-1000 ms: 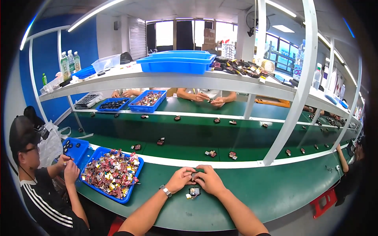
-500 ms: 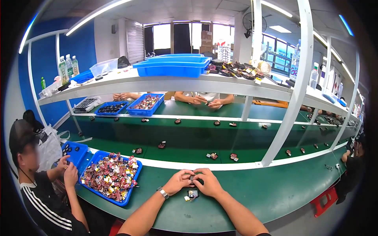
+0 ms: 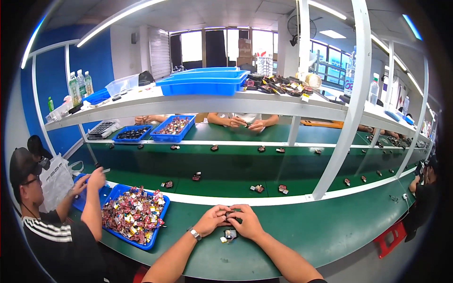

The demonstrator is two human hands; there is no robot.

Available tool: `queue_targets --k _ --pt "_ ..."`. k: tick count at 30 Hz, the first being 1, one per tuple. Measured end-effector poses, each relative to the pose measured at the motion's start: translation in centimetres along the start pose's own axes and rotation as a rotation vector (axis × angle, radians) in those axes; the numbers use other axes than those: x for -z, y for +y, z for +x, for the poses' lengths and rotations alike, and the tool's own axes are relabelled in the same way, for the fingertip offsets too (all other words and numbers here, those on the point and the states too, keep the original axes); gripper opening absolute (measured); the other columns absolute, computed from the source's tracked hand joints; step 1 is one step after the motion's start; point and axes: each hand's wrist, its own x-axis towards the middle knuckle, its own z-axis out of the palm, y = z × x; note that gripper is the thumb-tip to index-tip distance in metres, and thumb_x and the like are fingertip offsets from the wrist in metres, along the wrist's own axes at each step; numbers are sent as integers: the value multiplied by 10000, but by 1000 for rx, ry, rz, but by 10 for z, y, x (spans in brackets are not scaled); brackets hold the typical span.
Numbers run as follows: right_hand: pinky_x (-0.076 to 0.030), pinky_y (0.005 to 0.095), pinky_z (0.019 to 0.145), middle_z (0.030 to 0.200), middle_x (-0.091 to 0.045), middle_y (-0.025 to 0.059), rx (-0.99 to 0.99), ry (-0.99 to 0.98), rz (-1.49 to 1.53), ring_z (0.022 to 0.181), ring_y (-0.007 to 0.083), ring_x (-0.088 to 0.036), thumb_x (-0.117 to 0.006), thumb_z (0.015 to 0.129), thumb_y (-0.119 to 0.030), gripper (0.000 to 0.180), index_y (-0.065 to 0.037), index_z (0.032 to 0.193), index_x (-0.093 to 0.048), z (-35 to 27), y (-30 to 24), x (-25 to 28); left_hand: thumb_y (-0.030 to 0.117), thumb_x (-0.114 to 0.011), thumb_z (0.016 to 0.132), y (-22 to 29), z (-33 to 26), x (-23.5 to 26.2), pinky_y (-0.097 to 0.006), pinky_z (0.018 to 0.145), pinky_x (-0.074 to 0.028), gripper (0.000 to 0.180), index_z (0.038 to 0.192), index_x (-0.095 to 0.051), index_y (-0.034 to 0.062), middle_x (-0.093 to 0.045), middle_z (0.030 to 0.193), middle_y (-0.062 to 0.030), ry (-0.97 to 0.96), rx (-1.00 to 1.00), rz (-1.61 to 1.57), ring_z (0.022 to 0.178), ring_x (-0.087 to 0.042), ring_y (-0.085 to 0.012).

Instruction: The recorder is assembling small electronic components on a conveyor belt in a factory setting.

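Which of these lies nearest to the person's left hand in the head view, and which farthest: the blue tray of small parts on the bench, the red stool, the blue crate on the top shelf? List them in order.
From the left hand:
1. Blue tray of small parts, just to its left on the green bench.
2. Red stool, far right, below the bench edge.
3. Blue crate, up on the top shelf, farthest back.

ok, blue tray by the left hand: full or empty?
Full: the blue tray left of the left hand is heaped with small red and mixed parts.
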Motion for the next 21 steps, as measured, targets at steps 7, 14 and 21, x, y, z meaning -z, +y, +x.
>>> queue_targets --k 7,14,21 --pt "-476 373 937 1165 -611 60 1 -17 54 1119 271 -543 -692 810 -109 143 -98 948 -724 0 0 -1 101 -495 990 -2 1 2 -370 950 -519 195 1180 -503 59 -589 1116 -79 9 -15 -39 1074 -604 -185" --pt "-465 381 953 1167 -619 58 -35 -7 49 1122 271 -543 -684 814 -115 169 -121 974 -736 -1 -1 -5 68 -493 980 -4 -1 5 -364 940 -528 217 1197 -492 53 -595 1163 -94 17 -5 -54 1088 -607 -194" --pt "-468 384 956 1222 -612 56 -45 4 64 1134 274 -544 -703 799 -120 200 -143 994 -737 -3 7 -10 44 -478 980 -7 -1 5 -348 949 -519 217 1197 -489 57 -594 1211 -89 -6 -10 -14 1113 -596 -180"
